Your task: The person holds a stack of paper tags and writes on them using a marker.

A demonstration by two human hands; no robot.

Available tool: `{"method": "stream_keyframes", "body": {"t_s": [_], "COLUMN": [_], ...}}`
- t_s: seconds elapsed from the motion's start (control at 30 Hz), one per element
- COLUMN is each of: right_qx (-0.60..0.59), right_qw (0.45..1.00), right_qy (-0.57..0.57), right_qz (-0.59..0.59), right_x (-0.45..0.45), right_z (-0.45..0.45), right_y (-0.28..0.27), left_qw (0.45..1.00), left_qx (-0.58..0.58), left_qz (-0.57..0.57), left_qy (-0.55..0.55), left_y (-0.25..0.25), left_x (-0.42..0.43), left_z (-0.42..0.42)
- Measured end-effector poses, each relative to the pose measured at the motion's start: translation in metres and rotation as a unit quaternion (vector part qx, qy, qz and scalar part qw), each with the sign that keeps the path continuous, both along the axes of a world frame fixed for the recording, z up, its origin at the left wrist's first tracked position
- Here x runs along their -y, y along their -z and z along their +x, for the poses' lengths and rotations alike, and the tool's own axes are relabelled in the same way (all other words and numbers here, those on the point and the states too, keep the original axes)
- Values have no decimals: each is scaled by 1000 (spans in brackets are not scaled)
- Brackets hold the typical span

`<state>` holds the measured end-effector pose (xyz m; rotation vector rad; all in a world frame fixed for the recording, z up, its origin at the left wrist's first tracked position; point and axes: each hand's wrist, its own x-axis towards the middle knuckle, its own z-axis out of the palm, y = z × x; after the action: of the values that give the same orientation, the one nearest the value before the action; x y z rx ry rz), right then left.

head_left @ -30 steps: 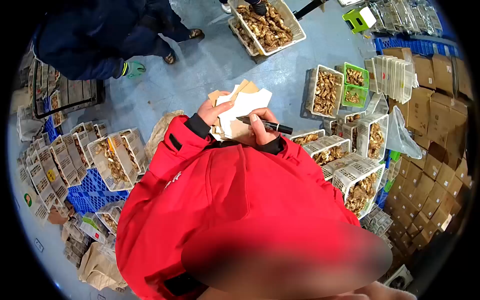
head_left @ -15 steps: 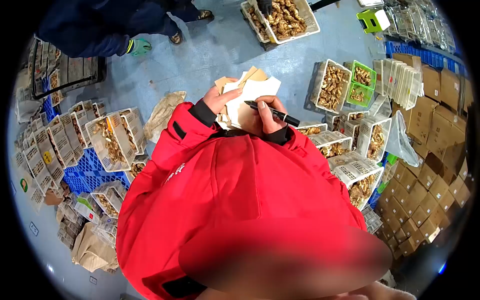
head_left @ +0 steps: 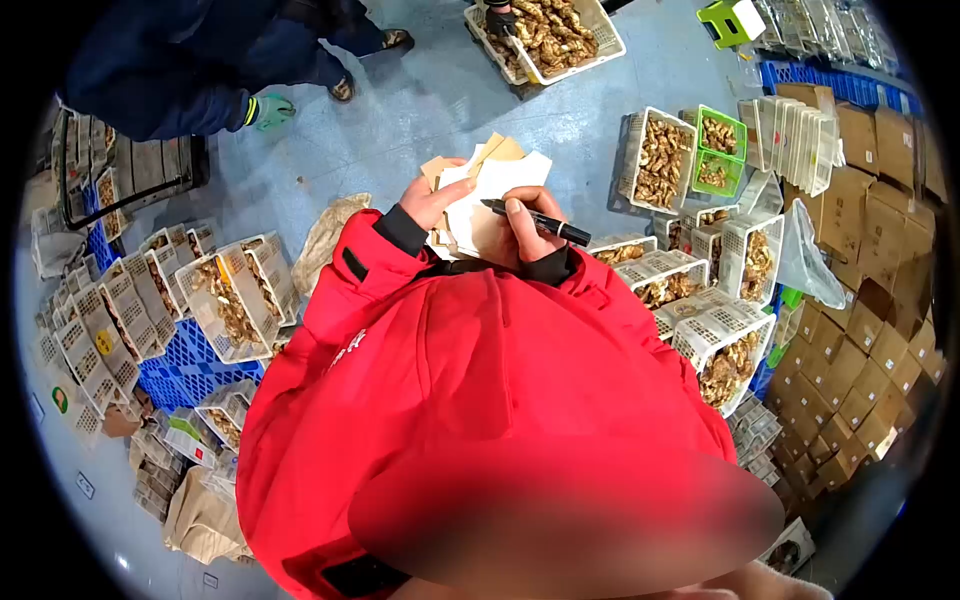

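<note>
My left hand (head_left: 434,200) grips a stack of white and brown paper slips (head_left: 512,178) in front of my red jacket, its thumb lying over the top sheet. Between the fingers of my right hand (head_left: 532,226) is a black marker pen (head_left: 552,225). The pen's tip points left and rests on or just over the white sheet; I cannot tell if it touches. Any writing on the paper is too small to read. Both hands are close together, the right one partly covering the lower right of the stack.
Crates of brown, knobbly mushroom-like produce stand right (head_left: 660,160) and left (head_left: 228,305). A green crate (head_left: 722,150) sits beside one. Another person in dark clothes (head_left: 200,70) wears a green glove (head_left: 270,111). A dark-gloved hand (head_left: 500,21) touches a far crate (head_left: 575,70). Cardboard boxes (head_left: 860,210) line the right.
The surroundings shift a little in view as my head moves. My hands keep hold of the paper and pen, with the pen tip slightly further left. The green-gloved hand has moved slightly.
</note>
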<state>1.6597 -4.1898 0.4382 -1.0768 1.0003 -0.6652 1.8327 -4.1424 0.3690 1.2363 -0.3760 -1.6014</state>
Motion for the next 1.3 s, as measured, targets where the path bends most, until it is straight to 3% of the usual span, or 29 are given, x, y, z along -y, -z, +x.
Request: {"method": "stream_keyframes", "body": {"t_s": [0.47,0.63,0.97,1.1,1.23,1.3], "right_qx": [-12,-18,-52,-53,-33,-14], "right_qw": [999,1000,990,989,997,998], "right_qy": [4,16,-67,-49,6,35], "right_qz": [-41,-2,-112,-126,-63,-51], "right_x": [0,1,0,-2,-18,-13], "right_z": [-7,-8,-13,-13,-22,-19], "right_y": [4,-7,-18,-21,-13,-9], "left_qw": [999,1000,1000,999,999,998], "left_qx": [-2,20,15,12,-9,56], "left_qz": [-33,-4,-1,-29,-1,-25], "left_qy": [13,16,-24,-25,-31,3], "left_y": [6,-7,-16,-12,-22,-18], "left_x": [1,2,-5,-6,-6,-7], "left_z": [-3,-9,-10,-8,-13,-12]}}
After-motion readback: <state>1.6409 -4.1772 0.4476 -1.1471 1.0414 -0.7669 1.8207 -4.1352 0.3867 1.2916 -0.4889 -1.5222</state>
